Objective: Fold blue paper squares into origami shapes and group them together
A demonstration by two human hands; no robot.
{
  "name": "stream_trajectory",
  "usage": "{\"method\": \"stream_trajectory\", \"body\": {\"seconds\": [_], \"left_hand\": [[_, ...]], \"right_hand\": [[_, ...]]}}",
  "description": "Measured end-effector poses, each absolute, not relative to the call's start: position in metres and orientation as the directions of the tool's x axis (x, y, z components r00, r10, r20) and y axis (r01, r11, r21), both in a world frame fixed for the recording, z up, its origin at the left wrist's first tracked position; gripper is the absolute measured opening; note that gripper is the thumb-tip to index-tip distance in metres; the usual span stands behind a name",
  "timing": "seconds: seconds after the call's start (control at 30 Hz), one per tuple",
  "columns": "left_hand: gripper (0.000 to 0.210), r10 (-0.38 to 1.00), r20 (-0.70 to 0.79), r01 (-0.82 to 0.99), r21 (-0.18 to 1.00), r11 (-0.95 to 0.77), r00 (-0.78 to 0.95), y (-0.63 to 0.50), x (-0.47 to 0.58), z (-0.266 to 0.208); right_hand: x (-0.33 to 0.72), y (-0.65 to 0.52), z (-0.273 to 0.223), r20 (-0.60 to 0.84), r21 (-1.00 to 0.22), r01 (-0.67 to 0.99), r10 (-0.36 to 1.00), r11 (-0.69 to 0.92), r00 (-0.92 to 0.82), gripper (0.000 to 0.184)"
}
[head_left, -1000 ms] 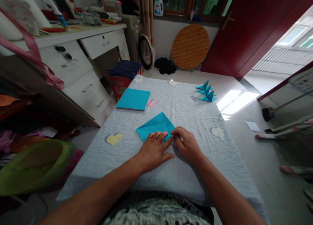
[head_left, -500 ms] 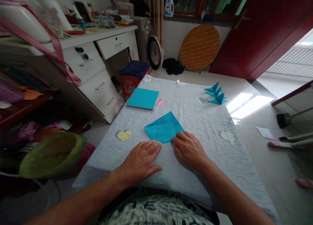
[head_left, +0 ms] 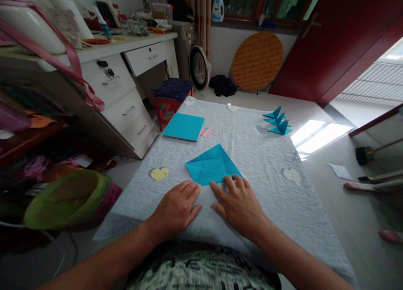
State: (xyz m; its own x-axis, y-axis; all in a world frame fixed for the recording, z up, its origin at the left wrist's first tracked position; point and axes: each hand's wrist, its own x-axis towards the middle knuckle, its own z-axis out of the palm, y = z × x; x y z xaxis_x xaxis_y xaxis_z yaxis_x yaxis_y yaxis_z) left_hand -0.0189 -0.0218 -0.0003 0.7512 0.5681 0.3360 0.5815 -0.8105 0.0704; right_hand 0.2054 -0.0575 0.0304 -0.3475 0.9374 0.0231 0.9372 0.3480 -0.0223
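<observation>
A creased sheet of blue origami paper (head_left: 211, 166) lies in front of me, with one corner pointing away and its near edge toward my body. At its near left edge rests my left hand (head_left: 178, 206), fingers stretched out together and tips touching the paper. My right hand (head_left: 237, 202) lies with fingers spread, its tips on the near right edge. Beyond, to the left, is a square stack of blue paper (head_left: 184, 127). Several folded blue paper figures (head_left: 278, 120) stand in a row near the far right edge.
A pale quilted cloth with heart patches covers the table (head_left: 261, 185). Past its far left corner stands a red stool (head_left: 173, 92); a white desk (head_left: 126, 101) is on the left. A green-lined bin (head_left: 67, 199) sits on the floor to the left.
My right hand's fingers have spread along the near edge, with the index finger reaching left. My left hand has drawn slightly left. The paper's right corner is now more exposed.
</observation>
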Motion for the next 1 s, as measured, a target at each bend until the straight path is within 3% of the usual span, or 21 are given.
{"method": "stream_trajectory", "body": {"seconds": [0.4, 0.53, 0.6, 0.7, 0.8, 1.0], "left_hand": [[0.036, 0.601, 0.287, 0.588, 0.142, -0.797, 0.746, -0.023, -0.024, -0.003], [0.029, 0.655, 0.274, 0.577, 0.316, -0.753, 0.705, -0.014, -0.028, 0.005], [0.028, 0.74, 0.272, 0.608, 0.435, -0.664, 0.615, 0.001, -0.029, 0.011], [0.037, 0.834, 0.267, 0.654, 0.524, -0.546, 0.483, 0.033, -0.026, 0.02], [0.043, 0.841, 0.136, 0.655, 0.567, -0.5, 0.524, 0.063, -0.017, 0.025], [0.053, 0.785, 0.028, 0.56, 0.685, -0.466, 0.619, 0.081, -0.003, 0.026]], "right_hand": [[0.29, -0.072, 0.014, 0.139, -0.011, 0.983, 0.974, 0.181, -0.178, 0.041], [0.294, -0.065, 0.019, 0.233, -0.053, 0.99, 0.966, 0.127, -0.112, 0.022], [0.285, -0.058, 0.025, 0.286, -0.122, 0.985, 0.955, 0.124, -0.085, 0.021], [0.26, -0.048, 0.03, 0.288, -0.324, 0.92, 0.949, 0.222, -0.127, 0.028], [0.234, -0.037, 0.026, 0.229, -0.518, 0.815, 0.96, 0.261, -0.162, 0.049], [0.212, -0.022, 0.006, 0.162, -0.617, 0.754, 0.974, 0.223, -0.156, 0.073]]}}
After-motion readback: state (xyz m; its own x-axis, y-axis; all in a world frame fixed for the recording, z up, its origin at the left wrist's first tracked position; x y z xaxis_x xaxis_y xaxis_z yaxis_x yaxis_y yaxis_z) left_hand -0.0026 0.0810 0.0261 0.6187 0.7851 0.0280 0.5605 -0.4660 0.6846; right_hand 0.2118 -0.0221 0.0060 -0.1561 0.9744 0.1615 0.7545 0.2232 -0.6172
